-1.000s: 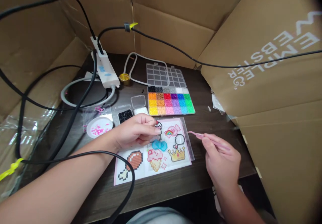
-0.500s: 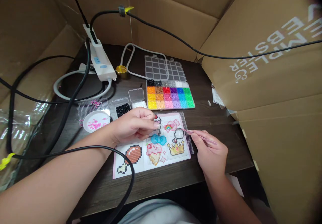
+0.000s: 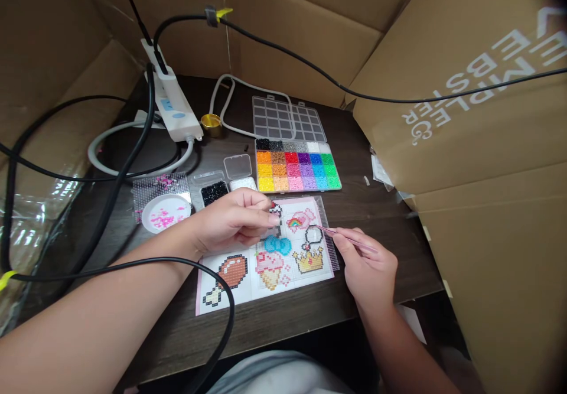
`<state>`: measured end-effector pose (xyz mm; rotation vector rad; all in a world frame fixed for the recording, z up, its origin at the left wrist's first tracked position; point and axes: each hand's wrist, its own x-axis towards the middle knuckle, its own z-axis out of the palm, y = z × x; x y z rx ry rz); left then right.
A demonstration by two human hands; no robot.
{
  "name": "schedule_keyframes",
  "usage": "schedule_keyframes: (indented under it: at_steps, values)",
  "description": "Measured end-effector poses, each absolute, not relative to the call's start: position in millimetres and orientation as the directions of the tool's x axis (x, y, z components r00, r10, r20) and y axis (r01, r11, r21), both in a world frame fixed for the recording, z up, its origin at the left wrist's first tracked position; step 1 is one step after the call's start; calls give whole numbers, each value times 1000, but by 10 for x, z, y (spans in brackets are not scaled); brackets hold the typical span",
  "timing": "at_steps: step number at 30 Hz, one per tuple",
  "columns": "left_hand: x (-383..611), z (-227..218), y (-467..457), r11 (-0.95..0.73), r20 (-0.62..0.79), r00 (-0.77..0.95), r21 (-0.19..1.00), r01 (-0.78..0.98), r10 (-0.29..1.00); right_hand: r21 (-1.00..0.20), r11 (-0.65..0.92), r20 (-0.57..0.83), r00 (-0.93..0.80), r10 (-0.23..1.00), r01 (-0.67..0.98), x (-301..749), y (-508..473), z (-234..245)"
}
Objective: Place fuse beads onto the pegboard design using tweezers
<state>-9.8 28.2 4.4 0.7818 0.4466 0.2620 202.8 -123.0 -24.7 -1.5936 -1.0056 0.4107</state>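
A pattern sheet [image 3: 248, 287] with pixel pictures lies on the dark table under a clear pegboard [image 3: 330, 246]. My left hand [image 3: 230, 222] rests on the sheet's upper left part, fingers curled and pressed down near a small black-and-white bead figure [image 3: 277, 209]. My right hand [image 3: 367, 270] grips pink tweezers [image 3: 343, 237], whose tip sits over the round black-outlined shape [image 3: 313, 235] above the crown. An open bead box [image 3: 297, 169] with several coloured compartments stands just behind the sheet.
Small boxes of black beads [image 3: 214, 192] and white beads [image 3: 243, 182], a white dish of pink beads [image 3: 165, 212] on another pegboard, a power strip [image 3: 175, 107], black cables and a gold cap [image 3: 211, 122] lie at left. Cardboard walls surround the table.
My right hand has moved left with the tweezers, from beside the sheet to over the round shape. The left hand has stayed put; the view has shifted slightly.
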Motion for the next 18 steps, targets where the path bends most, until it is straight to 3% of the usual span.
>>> schedule_keyframes:
  at_steps: [18]
  values:
    - [-91,63,277,675,-287,876,736,-58,389,-910,-19,253,590,767,415,2030,-1227,-242]
